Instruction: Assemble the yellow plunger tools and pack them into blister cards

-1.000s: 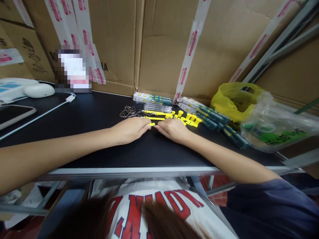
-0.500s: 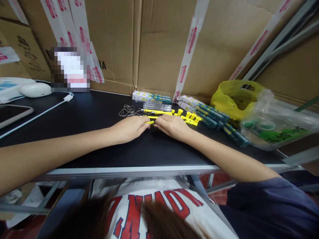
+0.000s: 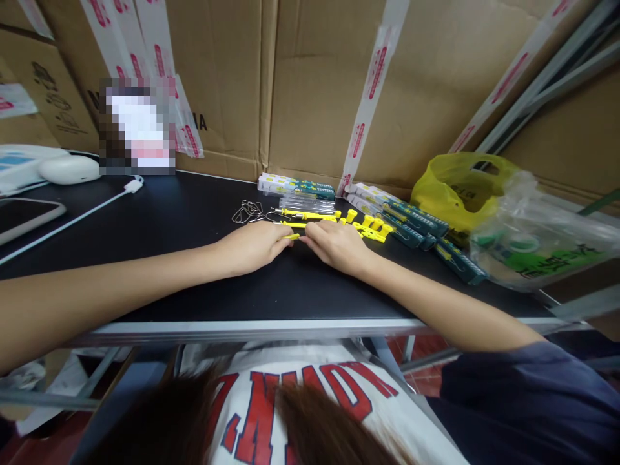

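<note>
My left hand (image 3: 254, 247) is closed round a thin yellow plastic piece (image 3: 292, 236), whose end pokes out past the fingertips toward the right. Just across from it, my right hand (image 3: 336, 245) has its fingers pressed together; what they pinch is hidden. A small gap separates the two hands. Behind them lie yellow rods (image 3: 314, 214) with metal tips, and clear plastic tubes (image 3: 306, 206). Several yellow knobbed parts (image 3: 372, 223) rest beyond my right hand. Bent wire hooks (image 3: 248, 212) lie in a tangle beyond my left hand.
Small printed boxes (image 3: 295, 185) stand at the back, with more green boxes (image 3: 411, 226) at right. Farther right are a yellow bag (image 3: 436, 187) and a clear plastic bag (image 3: 547, 239). A phone (image 3: 29, 216) and white cable (image 3: 82, 214) lie left. Cardboard (image 3: 320, 97) walls the back.
The yellow piece shows slightly differently at the left fingertips, and the right fingers have shifted a little to the right. The whole view has moved slightly.
</note>
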The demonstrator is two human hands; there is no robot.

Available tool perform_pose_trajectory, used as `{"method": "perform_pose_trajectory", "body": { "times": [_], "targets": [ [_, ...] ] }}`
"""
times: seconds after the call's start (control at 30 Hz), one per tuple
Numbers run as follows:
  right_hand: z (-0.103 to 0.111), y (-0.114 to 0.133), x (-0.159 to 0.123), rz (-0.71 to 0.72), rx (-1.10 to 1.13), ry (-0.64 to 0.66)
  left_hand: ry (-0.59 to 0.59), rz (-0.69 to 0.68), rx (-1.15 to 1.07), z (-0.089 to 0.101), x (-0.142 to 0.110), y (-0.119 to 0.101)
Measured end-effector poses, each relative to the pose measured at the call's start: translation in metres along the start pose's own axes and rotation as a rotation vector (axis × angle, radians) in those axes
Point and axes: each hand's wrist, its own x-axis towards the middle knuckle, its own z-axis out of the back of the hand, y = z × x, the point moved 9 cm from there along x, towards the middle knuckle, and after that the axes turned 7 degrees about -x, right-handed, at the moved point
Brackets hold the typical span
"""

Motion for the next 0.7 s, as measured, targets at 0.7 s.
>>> {"method": "perform_pose_trajectory", "body": {
  "times": [0.7],
  "targets": [
    [-0.006, -0.012, -0.001, -0.251, 0.17, 0.054, -0.14, 0.087, -0.059, 0.007, -0.005, -0.003]
  ]
}}
